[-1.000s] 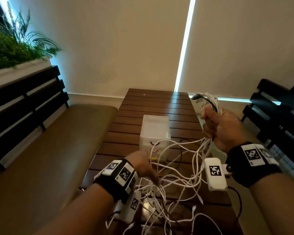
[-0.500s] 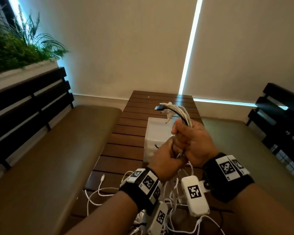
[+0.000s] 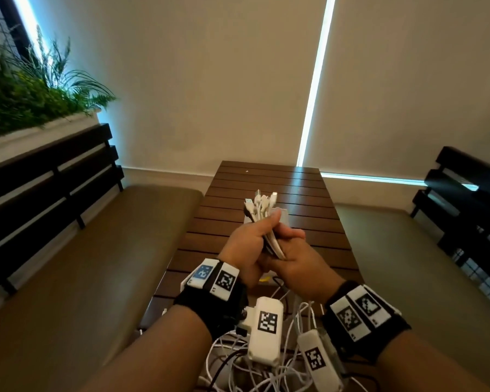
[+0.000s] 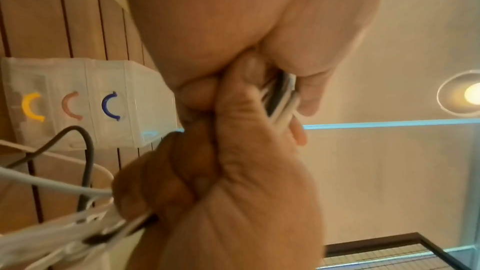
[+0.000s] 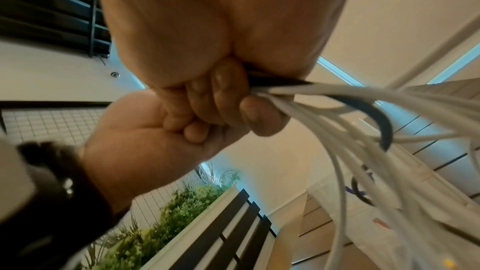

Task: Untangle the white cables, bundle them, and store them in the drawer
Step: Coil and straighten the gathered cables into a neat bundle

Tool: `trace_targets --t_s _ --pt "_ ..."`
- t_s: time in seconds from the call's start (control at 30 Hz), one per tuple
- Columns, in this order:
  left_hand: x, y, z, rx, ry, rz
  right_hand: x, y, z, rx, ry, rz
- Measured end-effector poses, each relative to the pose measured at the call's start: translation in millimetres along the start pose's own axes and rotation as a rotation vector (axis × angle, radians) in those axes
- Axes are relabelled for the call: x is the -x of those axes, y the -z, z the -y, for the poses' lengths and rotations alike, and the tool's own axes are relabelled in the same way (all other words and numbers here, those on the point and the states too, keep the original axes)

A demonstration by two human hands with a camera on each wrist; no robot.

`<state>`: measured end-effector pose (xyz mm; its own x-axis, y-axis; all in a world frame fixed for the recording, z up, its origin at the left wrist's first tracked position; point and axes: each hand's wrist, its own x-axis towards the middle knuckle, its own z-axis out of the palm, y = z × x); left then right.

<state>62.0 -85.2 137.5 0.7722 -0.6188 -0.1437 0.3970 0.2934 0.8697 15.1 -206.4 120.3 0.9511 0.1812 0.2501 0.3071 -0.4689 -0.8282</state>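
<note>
Both hands hold one bundle of white cables [image 3: 275, 244], with a dark one among them, above the wooden table [image 3: 266, 179]. My left hand [image 3: 249, 244] grips it just under the connector ends [image 3: 262, 200], which point up. My right hand [image 3: 297, 258] wraps the bundle right below, touching the left. In the right wrist view, right fingers [image 5: 221, 89] curl round the cables [image 5: 337, 110], which fan out to the right. The small white drawer unit [image 4: 88, 102] with three coloured handles stands shut on the table; in the head view only its corner [image 3: 284, 215] shows behind the hands.
The rest of the cables hang down into a loose tangle [image 3: 238, 372] at the table's near edge. Padded benches [image 3: 96, 278] with dark slatted backs flank the table. A planter of green plants [image 3: 26, 103] sits behind the left bench.
My left hand left the tangle on the table and came up to grip the bundle. My right hand brought the bundle from the right to the middle and slid lower on it.
</note>
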Motion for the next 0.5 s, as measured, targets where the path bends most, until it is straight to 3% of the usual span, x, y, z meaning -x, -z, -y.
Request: trace_targets --t_s 0.07,0.13,0.3,0.5 --pt "-1 0 1 0.065 0.023 -0.027 1 -4 -4 0.036 0.007 -0.007" --pt "0 -2 2 0.115 0.013 -0.065 3 -6 -6 -0.077 -0.012 0.003" --pt "8 -7 -5 0.259 -0.053 -0.138 12 0 -13 -0.182 -0.164 0.124" --pt "13 5 -26 0.332 -0.176 -0.056 19 2 -36 -0.038 -0.256 0.233"
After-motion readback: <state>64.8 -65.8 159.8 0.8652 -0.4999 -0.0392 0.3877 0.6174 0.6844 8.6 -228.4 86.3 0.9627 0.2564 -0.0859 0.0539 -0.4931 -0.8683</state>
